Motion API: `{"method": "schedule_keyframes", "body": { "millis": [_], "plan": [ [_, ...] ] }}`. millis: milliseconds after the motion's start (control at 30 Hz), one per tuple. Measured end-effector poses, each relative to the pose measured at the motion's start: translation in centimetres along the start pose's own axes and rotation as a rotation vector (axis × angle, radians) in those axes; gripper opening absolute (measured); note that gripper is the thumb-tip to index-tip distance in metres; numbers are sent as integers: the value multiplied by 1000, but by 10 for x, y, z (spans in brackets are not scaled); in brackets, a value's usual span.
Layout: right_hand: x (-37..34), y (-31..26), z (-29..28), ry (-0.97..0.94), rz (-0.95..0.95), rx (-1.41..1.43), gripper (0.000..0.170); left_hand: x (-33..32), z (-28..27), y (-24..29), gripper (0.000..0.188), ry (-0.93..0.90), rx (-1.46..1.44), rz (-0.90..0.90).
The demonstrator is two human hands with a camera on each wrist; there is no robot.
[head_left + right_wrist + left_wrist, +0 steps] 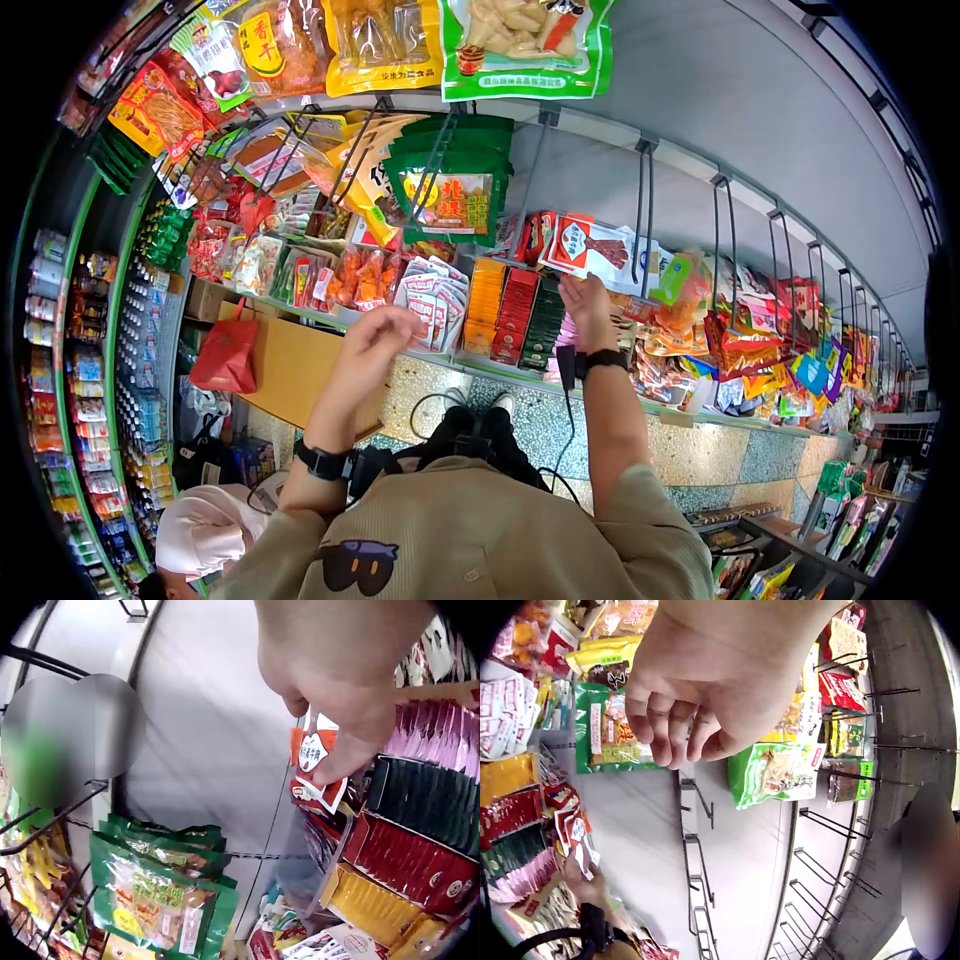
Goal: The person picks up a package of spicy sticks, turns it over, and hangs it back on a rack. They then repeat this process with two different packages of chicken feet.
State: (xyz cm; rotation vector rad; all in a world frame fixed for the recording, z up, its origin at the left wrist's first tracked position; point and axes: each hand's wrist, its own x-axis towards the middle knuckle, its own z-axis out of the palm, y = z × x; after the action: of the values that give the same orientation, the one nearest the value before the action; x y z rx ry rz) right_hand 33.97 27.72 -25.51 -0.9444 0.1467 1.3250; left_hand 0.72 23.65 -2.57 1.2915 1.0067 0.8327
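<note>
My right hand (588, 308) pinches the lower edge of a white and red snack packet (585, 245) printed with dark strips. In the right wrist view, the thumb lies over the front of this packet (313, 754), and part of it is hidden behind the hand. My left hand (372, 345) is in the air with loosely bent fingers and nothing in it, in front of a stack of white and red packets (435, 300). Below the right hand stand boxes of small yellow packets (484, 305), red packets (515, 315) and dark green packets (545, 320).
Metal hooks (645, 190) stick out from the grey shelf back. Green bags (450, 175) hang at the centre left, and more bagged snacks (740, 345) lie to the right. A red bag (226, 355) stands on a cardboard box (300, 365). Another person (205, 530) is at the lower left.
</note>
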Motion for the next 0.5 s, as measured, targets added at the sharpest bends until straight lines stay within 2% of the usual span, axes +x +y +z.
{"method": "schedule_keyframes", "body": {
  "millis": [33,133,167,200,267,300,333,400,500],
  "plan": [
    [21,6,-2,1,3,-7,58,-7,-3,-4,13,35,19,-20],
    [46,9,13,199,24,187,52,-30,-18,-13,14,149,52,-91],
    [85,15,-11,127,70,260,58,-36,-25,-17,14,187,77,-100],
    [94,13,-8,196,69,297,61,-43,-33,-19,15,221,103,-109],
    [94,13,1,282,-23,237,60,-56,-44,-18,16,302,86,-140],
    [92,13,3,315,-57,180,54,-61,-48,-19,16,340,75,-154],
    [93,12,4,351,-39,203,40,-67,-52,-20,16,358,86,-156],
    [107,10,-6,297,-9,113,24,-74,-57,-22,16,391,105,-156],
    [124,8,-27,145,-36,7,16,-78,-62,-22,16,388,113,-162]
  ]
}}
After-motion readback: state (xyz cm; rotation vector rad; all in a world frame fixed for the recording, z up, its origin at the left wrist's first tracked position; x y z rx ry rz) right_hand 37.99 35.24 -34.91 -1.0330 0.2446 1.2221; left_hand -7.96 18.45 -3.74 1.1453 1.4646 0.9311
